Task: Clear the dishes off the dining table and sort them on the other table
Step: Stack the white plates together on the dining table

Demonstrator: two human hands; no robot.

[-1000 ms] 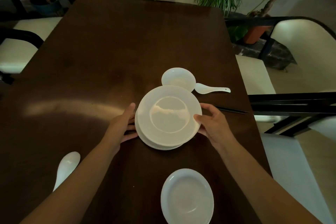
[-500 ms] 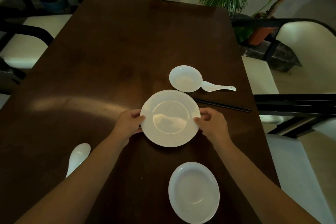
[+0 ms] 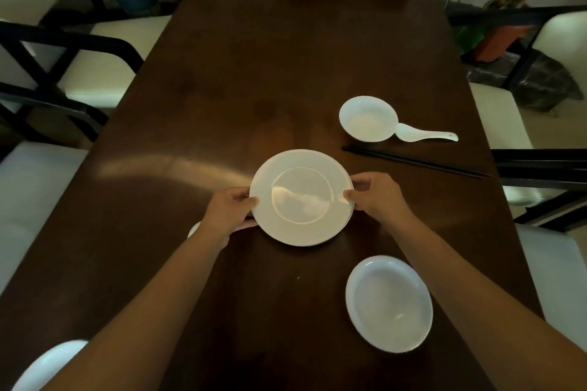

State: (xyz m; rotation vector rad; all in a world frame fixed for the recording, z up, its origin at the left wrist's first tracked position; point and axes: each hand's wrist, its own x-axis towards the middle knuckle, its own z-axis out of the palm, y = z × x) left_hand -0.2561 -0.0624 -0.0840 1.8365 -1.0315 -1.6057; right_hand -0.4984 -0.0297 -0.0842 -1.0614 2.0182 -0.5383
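The person holds a white plate (image 3: 301, 197) over the middle of the dark wooden surface (image 3: 254, 73), with the left hand (image 3: 230, 211) curled around its left rim and the right hand (image 3: 378, 197) curled around its right rim, thumbs on top and fingers tucked beneath. A second edge shows under the plate's right rim, so it may be a stack of two; whether it sits on the surface or is just lifted cannot be told. The plate looks like glazed ceramic: stiff, moderately heavy for its size, smooth enough to slip through dry fingers, and likely to chip or shatter if knocked or dropped. The opposite-rim grip seems the soundest hold, since it keeps the plate level and any lower one from sliding out. Nearby wait a shallow dish (image 3: 389, 303) at the near right, a small bowl (image 3: 368, 118) farther off with a white spoon (image 3: 425, 136) touching its side, and black chopsticks (image 3: 416, 161) lying between bowl and plate. The bowl would take a rim-and-base hold; the spoon and chopsticks are light and thin, best pinched along their length. Another white piece (image 3: 47, 365) peeks in at the lower left, too cropped to identify.
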